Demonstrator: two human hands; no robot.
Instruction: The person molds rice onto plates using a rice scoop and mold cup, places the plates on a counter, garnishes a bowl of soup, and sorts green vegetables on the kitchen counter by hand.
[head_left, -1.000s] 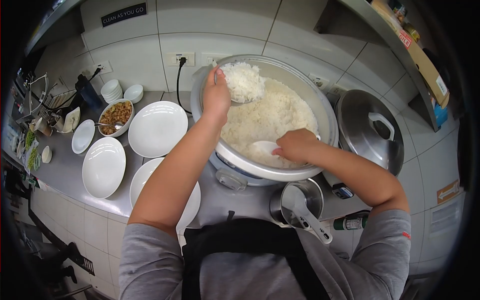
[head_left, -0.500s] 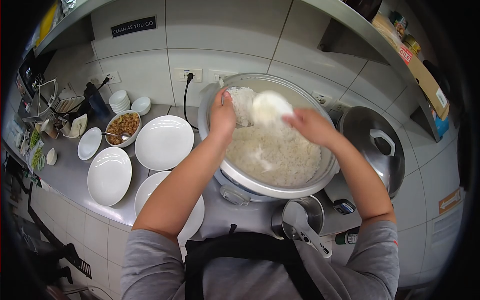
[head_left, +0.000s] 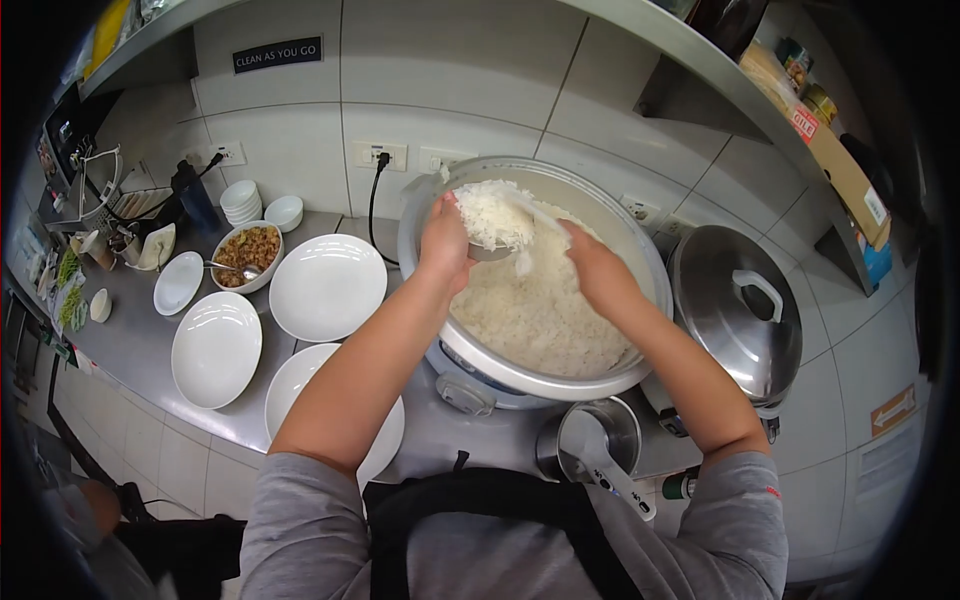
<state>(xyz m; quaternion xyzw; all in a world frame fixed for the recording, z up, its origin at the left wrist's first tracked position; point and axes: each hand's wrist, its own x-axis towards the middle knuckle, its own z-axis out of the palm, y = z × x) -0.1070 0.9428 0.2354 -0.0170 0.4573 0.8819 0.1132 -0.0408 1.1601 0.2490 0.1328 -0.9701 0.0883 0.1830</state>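
Note:
Over the left part of the large rice cooker (head_left: pixel 468 352), my left hand (head_left: pixel 443 240) is closed around a small metal bowl (head_left: pixel 490 254). Heaped rice (head_left: pixel 492 213) rises above the bowl's edge, and some clings at its side. My right hand (head_left: pixel 600 270) grips a white rice paddle (head_left: pixel 546 216), whose blade is turned toward the heap; the exact contact is hard to make out. Below both hands, loose cooked rice (head_left: pixel 540 320) fills much of the cooker's pot.
White plates (head_left: pixel 328 288) stand left of the cooker, beside a bowl of browned diced food (head_left: pixel 247 256) with a spoon. A metal lid (head_left: pixel 735 310) is at right. In front, a metal pot (head_left: pixel 622 425) holds a white-handled utensil (head_left: pixel 610 470). A person (head_left: pixel 95 510) is at lower left.
The paddle has swung from a blurred, broad-side position to a narrower angle beside the bowl. Rice in the bowl now looks higher and looser. A person has appeared at lower left.

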